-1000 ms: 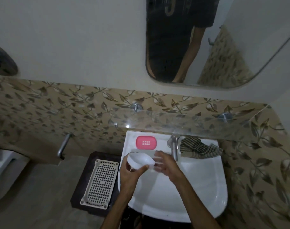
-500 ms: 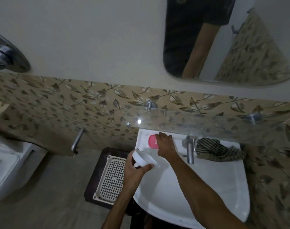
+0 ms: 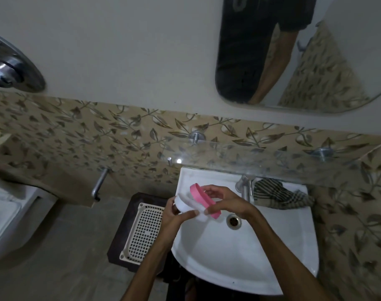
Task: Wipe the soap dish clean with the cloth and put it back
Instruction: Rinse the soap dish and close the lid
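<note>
Since a moment ago my right hand [image 3: 226, 203] lifted the pink tray [image 3: 204, 202] off the basin's [image 3: 239, 268] back-left corner — pinching it over the white dish [image 3: 188, 205] my left hand [image 3: 174, 213] grips, to refit them.

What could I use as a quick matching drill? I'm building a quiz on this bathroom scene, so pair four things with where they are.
Things:
1. pink insert
2. white soap dish
3. checked cloth
4. drain

Places:
A. in the sink bowl, below the tap
B. gripped by the left hand
C. bunched on the sink's back ledge, right of the tap
D. held by the right hand

Pairs: 1-D, 2-B, 3-C, 4-A
</note>
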